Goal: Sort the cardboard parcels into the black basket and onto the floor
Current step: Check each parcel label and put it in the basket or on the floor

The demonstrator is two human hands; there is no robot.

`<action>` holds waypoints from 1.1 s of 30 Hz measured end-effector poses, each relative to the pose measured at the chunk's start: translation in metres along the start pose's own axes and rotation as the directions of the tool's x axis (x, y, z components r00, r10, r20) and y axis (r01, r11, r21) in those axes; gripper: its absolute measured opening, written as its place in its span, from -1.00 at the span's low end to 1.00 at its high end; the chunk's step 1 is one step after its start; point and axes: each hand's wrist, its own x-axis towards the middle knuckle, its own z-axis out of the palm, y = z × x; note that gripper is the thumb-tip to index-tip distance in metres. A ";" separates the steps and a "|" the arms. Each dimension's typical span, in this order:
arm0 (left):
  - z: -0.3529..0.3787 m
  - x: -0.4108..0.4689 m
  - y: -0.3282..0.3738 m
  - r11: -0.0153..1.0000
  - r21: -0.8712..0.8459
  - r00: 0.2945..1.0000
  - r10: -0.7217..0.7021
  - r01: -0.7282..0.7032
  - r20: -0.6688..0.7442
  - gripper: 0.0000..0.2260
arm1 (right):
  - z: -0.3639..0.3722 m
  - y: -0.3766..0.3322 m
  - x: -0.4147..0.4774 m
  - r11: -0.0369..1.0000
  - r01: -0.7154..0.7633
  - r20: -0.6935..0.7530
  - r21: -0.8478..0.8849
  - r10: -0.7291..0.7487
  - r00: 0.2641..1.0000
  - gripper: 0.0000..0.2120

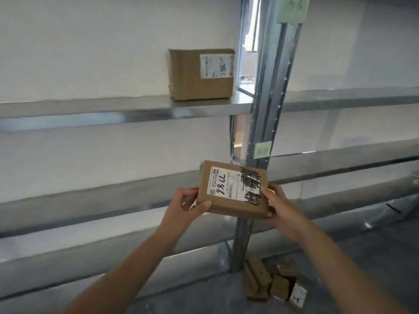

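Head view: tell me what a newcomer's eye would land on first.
First, the small cardboard parcel at lower centre, gripped at its ends by the left hand and right hand, its white label partly scribbled over in black. Next, a bigger parcel standing alone on the upper metal shelf, and a heap of parcels on the floor by the shelf post.

The parcel (235, 207) I hold carries 7786 in black marker, and the shelf box (188, 75) at upper centre shows 7786 turned round.
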 end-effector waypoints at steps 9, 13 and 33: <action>-0.199 -0.081 0.005 0.989 -0.144 0.928 -0.040 -0.015 -0.370 -0.55 | 0.237 -0.024 0.006 0.973 0.159 0.412 -0.166 -0.078 0.908 -0.76; -0.293 -0.139 0.003 0.994 -0.104 0.900 -0.075 0.033 -0.430 -0.38 | 0.354 0.000 -0.005 0.964 0.153 0.508 -0.219 -0.021 0.861 -0.78; -0.570 -0.360 -0.085 0.928 -0.278 0.355 -0.353 0.248 -0.866 -0.58 | 0.764 0.281 -0.128 0.795 0.295 0.787 -0.530 0.333 0.519 -0.62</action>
